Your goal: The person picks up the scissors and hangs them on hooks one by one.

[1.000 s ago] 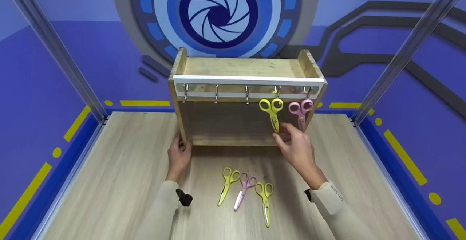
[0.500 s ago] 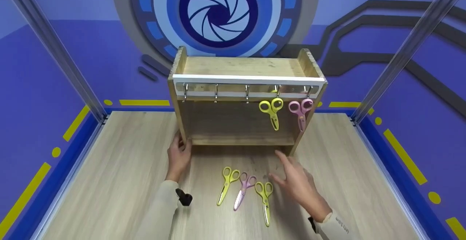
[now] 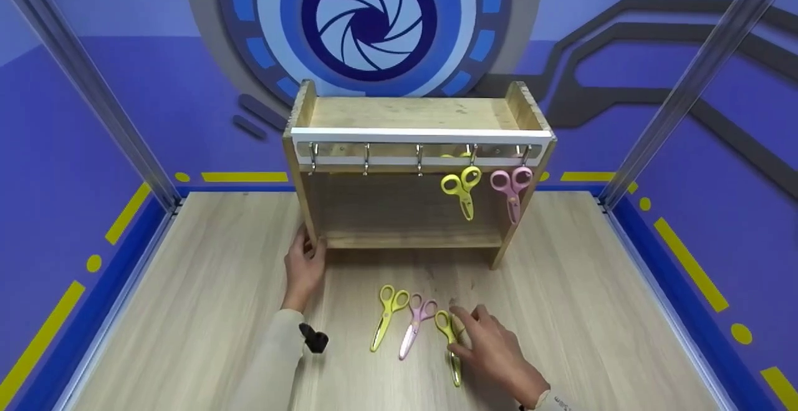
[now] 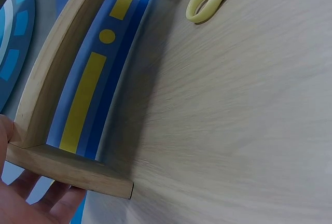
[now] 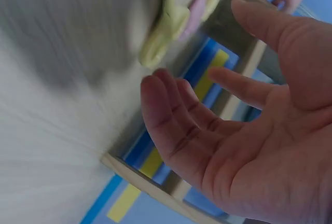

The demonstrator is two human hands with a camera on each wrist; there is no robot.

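My left hand (image 3: 303, 274) grips the lower left side panel of a wooden shelf (image 3: 411, 115), thumb on one face and fingers on the other, as the left wrist view shows. My right hand (image 3: 495, 348) reaches over the rightmost yellow scissors (image 3: 456, 370) on the table, partly hiding their handles. Its fingers are loosely bent with nothing between them in the right wrist view. Pink scissors (image 3: 409, 337) and another pair of yellow scissors (image 3: 379, 331) lie to the left. Yellow scissors (image 3: 466, 204) and pink scissors (image 3: 513, 202) hang from the two right hooks.
A white rail (image 3: 389, 132) with several metal hooks runs along the shelf's front; its left and middle hooks (image 3: 419, 160) bear nothing. Metal posts (image 3: 93, 87) and blue-purple panels surround the wooden table (image 3: 212, 311).
My right hand has left the hanging yellow scissors and moved down toward the rightmost yellow scissors on the table. My left hand stays on the shelf.
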